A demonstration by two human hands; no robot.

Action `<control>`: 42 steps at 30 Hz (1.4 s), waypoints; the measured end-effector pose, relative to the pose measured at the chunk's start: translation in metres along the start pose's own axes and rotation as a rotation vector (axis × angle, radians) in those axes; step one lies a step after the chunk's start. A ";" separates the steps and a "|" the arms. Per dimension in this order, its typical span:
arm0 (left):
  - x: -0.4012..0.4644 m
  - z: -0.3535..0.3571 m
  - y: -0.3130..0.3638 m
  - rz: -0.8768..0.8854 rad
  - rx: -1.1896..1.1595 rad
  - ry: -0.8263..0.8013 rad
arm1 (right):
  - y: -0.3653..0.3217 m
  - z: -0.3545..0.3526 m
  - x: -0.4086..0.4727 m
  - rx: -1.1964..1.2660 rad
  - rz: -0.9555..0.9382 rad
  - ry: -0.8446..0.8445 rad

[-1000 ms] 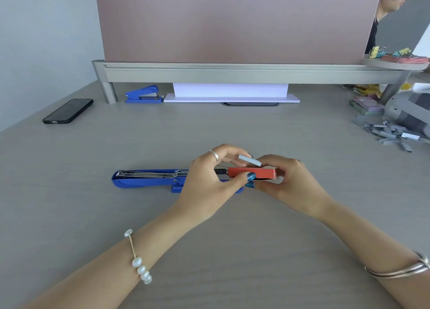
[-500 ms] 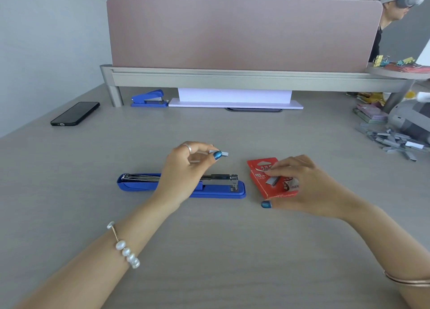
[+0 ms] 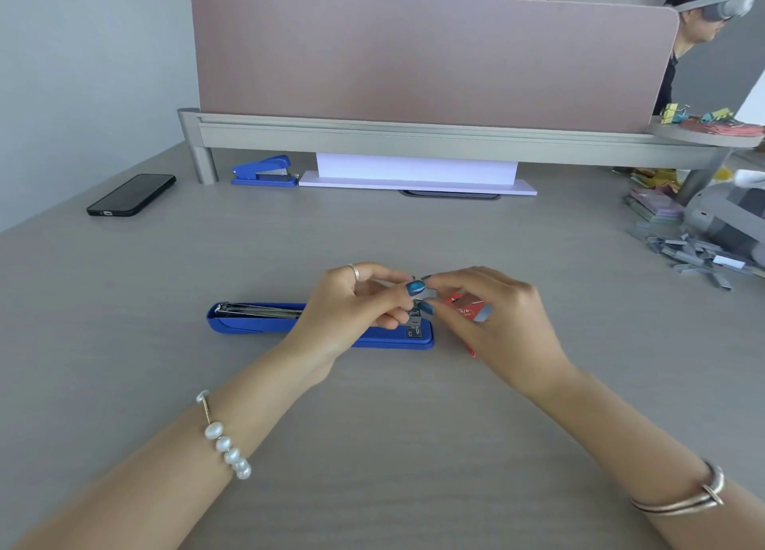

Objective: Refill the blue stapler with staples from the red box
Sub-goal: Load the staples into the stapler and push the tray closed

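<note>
The blue stapler (image 3: 248, 321) lies flat and opened out on the grey desk, its metal staple channel facing up. My left hand (image 3: 352, 309) hovers over its right half and pinches a small grey staple strip (image 3: 431, 295) between thumb and fingers. My right hand (image 3: 496, 317) meets it from the right, with its thumb and index fingertips closed on the same strip. The red box (image 3: 465, 307) lies on the desk just right of the stapler, mostly hidden under my right hand.
A black phone (image 3: 131, 194) lies at the far left. A second blue stapler (image 3: 265, 171) and a white stand (image 3: 416, 174) sit under the pink divider (image 3: 434, 56). Loose staple strips (image 3: 695, 255) are piled at the right, near a grey device (image 3: 728, 218).
My right hand has left the red box on the desk and moved left to meet my left hand. Both hands now pinch the staple strip above the stapler's right end.
</note>
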State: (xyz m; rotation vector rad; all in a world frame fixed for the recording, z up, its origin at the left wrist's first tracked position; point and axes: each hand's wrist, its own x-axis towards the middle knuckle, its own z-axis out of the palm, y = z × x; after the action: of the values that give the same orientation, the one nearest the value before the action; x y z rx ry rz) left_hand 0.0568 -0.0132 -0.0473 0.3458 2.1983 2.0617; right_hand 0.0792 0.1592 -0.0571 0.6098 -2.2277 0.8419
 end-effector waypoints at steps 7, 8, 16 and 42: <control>0.011 -0.024 0.002 0.129 0.384 0.183 | 0.009 0.008 0.001 0.032 0.047 -0.193; 0.012 -0.027 0.001 0.123 0.417 0.197 | 0.011 0.009 0.000 0.025 0.048 -0.202; 0.015 -0.031 -0.002 0.107 0.635 0.187 | 0.013 0.018 -0.002 0.008 0.054 -0.208; 0.016 -0.104 0.016 -0.334 1.037 -0.258 | 0.010 0.018 -0.007 -0.057 0.023 -0.211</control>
State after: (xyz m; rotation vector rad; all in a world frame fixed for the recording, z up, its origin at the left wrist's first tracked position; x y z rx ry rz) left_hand 0.0183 -0.1096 -0.0227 0.2578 2.6993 0.5546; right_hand 0.0703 0.1542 -0.0765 0.6739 -2.4439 0.7515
